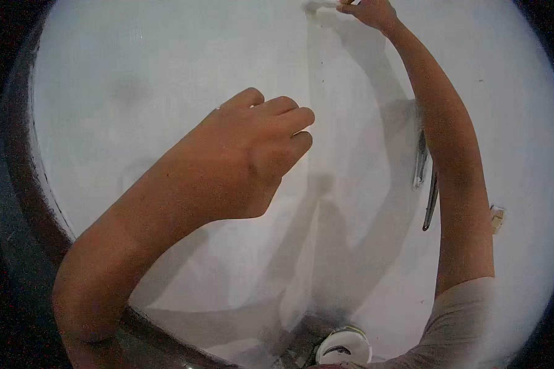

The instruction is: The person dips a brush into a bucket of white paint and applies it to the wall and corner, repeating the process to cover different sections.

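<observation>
My left hand (261, 135) is in the middle of the view, in front of the pale wall (166, 74), its back toward me. Its fingers are curled closed, and the palm is hidden, so I cannot make out anything inside. High on the wall, my right hand (372, 11) reaches up with arm stretched. Its fingers are pinched near a small pale smudge-like shape at the wall corner. Whatever they hold is cut off by the top edge and too blurred to name.
A round white bucket (364, 355) with a dark curved shape inside stands low, near the corner. Two dark narrow metal pieces (420, 161) show against the wall beside my right forearm. A small beige fitting (497, 219) is farther right. Dark trim (24, 154) borders the left.
</observation>
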Available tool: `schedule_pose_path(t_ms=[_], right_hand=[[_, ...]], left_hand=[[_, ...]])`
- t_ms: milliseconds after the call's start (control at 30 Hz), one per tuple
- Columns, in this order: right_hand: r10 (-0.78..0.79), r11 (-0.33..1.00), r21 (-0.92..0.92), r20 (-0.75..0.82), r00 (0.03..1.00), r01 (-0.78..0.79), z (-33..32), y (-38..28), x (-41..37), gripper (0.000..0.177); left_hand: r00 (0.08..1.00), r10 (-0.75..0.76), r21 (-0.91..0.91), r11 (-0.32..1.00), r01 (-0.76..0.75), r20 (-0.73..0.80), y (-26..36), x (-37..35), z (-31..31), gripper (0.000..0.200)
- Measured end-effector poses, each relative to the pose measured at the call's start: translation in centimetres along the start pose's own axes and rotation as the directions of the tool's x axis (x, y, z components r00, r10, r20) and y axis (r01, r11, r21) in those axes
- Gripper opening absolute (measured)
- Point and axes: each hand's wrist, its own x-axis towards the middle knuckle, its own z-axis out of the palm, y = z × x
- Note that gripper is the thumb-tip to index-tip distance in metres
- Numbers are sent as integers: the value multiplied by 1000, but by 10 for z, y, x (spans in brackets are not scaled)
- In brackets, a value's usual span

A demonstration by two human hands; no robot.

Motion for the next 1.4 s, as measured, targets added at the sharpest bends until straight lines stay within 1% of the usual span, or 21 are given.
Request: schedule_pose_path(t_ms=[100,133,167,200,233,367,433,467,533,633,667,700,800,867,967,1033,1067,1233,1300,1333,1400], right_hand=[[29,998,50,-129,991,-23,2,0,-7,34],[78,932,320,288,954,-172,1,3,8,35],[-6,976,207,359,933,-73,15,40,6,31],[-90,976,212,243,966,38,18,56,-5,29],[-190,960,228,117,975,160,16,25,-37,27],[-121,928,370,209,970,36,24,-23,-97,21],[69,840,410,567,821,-354,0,-31,-125,18],[70,844,404,569,820,-353,0,-27,-132,18],[-228,933,350,384,895,87,-1,-14,-143,20],[-385,908,338,437,813,249,-26,-6,-120,20],[-328,933,332,626,707,139,-35,-12,-99,20],[-410,899,376,544,732,224,-29,2,-87,21],[-349,935,270,593,725,230,-43,-13,-57,24],[-262,965,105,465,845,242,-27,-2,-49,27],[-227,967,2,470,853,256,-17,-4,-17,26],[-388,921,107,314,867,374,-6,8,6,28],[-81,996,-10,322,943,89,-1,6,17,26],[5,1000,-30,187,982,1,13,10,44,21],[-59,995,72,-98,993,66,28,17,48,19],[123,979,157,39,992,-127,23,16,55,18],[51,986,160,-58,997,-41,38,27,59,18]], left_hand=[[998,44,2,999,-44,-49,3,-13,3,32],[999,-16,33,999,15,41,1,11,-7,31],[1000,18,-14,1000,-18,22,2,28,-5,31],[999,17,-23,1000,-16,32,-7,57,0,30],[999,-7,-18,1000,8,53,-4,48,-3,29],[995,-51,19,999,50,86,10,11,-9,27],[995,-9,-22,1000,11,100,10,12,-9,27],[995,-7,-26,1000,10,95,11,11,-8,27],[993,-7,3,1000,6,120,11,11,-5,28],[994,-17,-3,1000,18,111,9,8,-3,29],[994,-17,0,1000,17,107,8,6,-4,29],[993,-27,2,1000,27,117,7,8,-5,29],[998,-26,-3,1000,26,65,2,7,-6,29],[1000,-4,-14,1000,5,24,-3,17,0,30],[999,-26,13,1000,26,22,-6,18,-5,29],[998,-48,27,999,47,45,-6,20,-8,26],[999,-40,17,999,39,32,-6,16,-10,25],[998,-61,2,998,61,-3,-8,14,-8,25],[998,-55,29,998,55,17,-9,14,-9,25],[994,-82,49,996,79,75,-8,15,-13,25],[991,-90,62,995,84,94,-8,18,-15,25]])
